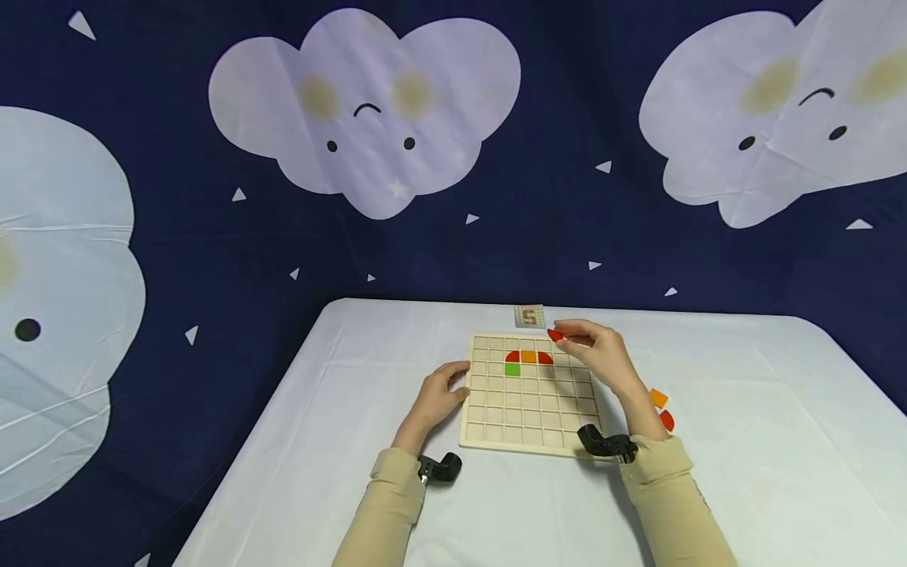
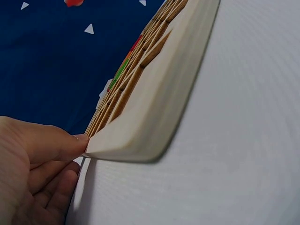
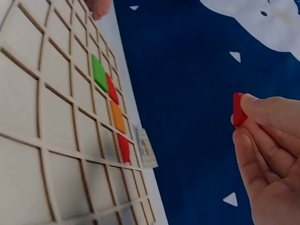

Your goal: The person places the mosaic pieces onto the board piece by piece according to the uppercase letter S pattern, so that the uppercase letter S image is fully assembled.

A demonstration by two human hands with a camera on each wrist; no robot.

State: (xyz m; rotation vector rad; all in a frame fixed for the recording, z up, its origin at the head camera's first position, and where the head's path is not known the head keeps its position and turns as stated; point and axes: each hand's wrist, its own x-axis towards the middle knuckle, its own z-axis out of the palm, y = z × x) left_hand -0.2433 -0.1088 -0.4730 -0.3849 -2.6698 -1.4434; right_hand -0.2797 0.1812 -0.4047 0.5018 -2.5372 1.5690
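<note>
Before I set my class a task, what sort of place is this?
Probably an indoor play or recording corner: a dark-blue backdrop printed with pale clouds, a white-covered table, and a pale, square, gridded board holding small red, orange and green pieces.

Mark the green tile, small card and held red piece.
Green tile (image 1: 512, 369): head view, top face.
Small card (image 1: 529, 316): head view, printed face.
Held red piece (image 3: 238, 110): right wrist view, exposed side.

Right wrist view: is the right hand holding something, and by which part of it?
Yes, the right hand pinches a red piece by the side nearest the palm; the exact contact behind the piece is hidden.
</note>
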